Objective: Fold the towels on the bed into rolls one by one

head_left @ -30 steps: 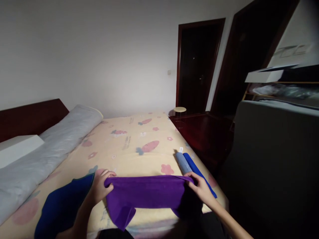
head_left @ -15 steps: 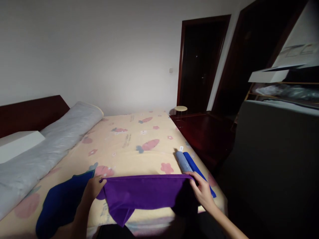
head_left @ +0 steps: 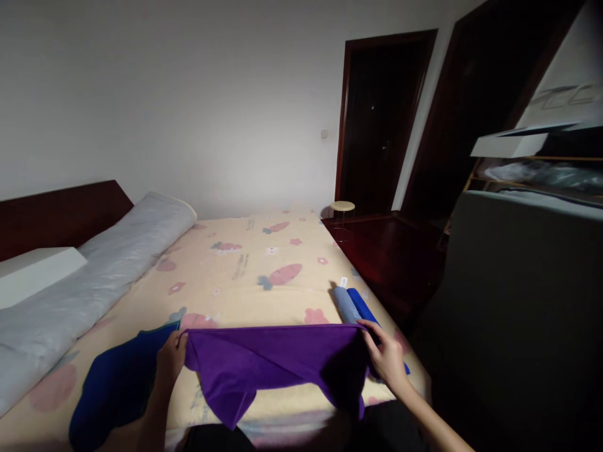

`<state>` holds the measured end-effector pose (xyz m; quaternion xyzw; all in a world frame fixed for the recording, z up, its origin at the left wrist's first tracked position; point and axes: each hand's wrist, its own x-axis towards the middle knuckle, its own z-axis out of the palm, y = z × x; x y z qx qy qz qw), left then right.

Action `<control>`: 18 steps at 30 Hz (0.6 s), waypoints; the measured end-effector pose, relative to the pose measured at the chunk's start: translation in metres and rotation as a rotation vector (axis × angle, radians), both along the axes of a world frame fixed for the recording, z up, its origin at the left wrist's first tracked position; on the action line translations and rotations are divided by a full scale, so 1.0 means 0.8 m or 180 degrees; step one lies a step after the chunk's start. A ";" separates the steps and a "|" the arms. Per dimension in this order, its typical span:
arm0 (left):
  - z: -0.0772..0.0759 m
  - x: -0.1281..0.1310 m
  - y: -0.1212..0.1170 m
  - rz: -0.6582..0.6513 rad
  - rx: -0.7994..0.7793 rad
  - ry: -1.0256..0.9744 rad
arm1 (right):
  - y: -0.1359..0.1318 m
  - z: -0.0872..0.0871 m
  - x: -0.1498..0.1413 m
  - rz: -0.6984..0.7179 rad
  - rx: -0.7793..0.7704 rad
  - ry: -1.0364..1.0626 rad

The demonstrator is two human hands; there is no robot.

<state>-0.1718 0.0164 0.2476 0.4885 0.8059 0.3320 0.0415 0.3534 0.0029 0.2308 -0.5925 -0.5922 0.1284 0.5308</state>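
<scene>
A purple towel (head_left: 273,361) is stretched between my hands over the near edge of the bed (head_left: 245,276). My left hand (head_left: 170,359) pinches its left top corner, fingers closed. My right hand (head_left: 387,358) grips the right top corner, fingers closed. The towel's lower part hangs in loose folds toward me. Two rolled towels, a light blue roll (head_left: 345,305) and a dark blue roll (head_left: 362,306), lie side by side just beyond my right hand.
A dark blue cloth (head_left: 115,386) lies flat on the bed by my left arm. A grey bolster (head_left: 94,276) and a white box (head_left: 35,273) sit along the headboard side. A small round stool (head_left: 342,207), dark doorways and a grey cabinet (head_left: 522,301) stand to the right.
Both hands have drawn the purple towel's top edge taut and lifted it slightly away from me; my left hand shifted left and the towel now spreads wider.
</scene>
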 end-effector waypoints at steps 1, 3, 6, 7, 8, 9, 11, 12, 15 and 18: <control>0.001 -0.002 0.001 0.0043 0.0035 -0.0027 | 0.001 0.000 0.002 -0.0079 -0.0039 0.0024; 0.003 -0.005 0.003 0.0159 0.0101 -0.0075 | 0.002 0.002 0.005 -0.0213 -0.0087 0.0093; 0.006 -0.011 0.003 0.0442 0.0285 -0.0131 | 0.003 0.008 0.008 -0.0351 -0.0106 0.0174; 0.008 -0.013 0.003 0.0542 0.0362 -0.0143 | 0.003 0.010 0.009 -0.0381 -0.0110 0.0183; 0.009 -0.014 0.002 0.0633 0.0448 -0.0146 | 0.003 0.011 0.009 -0.0403 -0.0112 0.0183; 0.011 -0.014 0.002 0.0720 0.0542 -0.0138 | 0.002 0.012 0.008 -0.0412 -0.0113 0.0177; 0.016 -0.013 0.000 0.0890 0.0733 -0.0105 | 0.001 0.013 0.007 -0.0412 -0.0102 0.0157; 0.018 -0.011 -0.002 0.0974 0.0822 -0.0095 | 0.001 0.012 0.006 -0.0409 -0.0093 0.0140; 0.028 -0.004 -0.008 0.1158 0.0975 -0.0156 | 0.001 0.008 0.005 -0.0418 -0.0100 0.0103; 0.038 0.002 -0.014 0.1176 0.0981 -0.0321 | 0.004 0.004 0.007 -0.0421 -0.0080 0.0155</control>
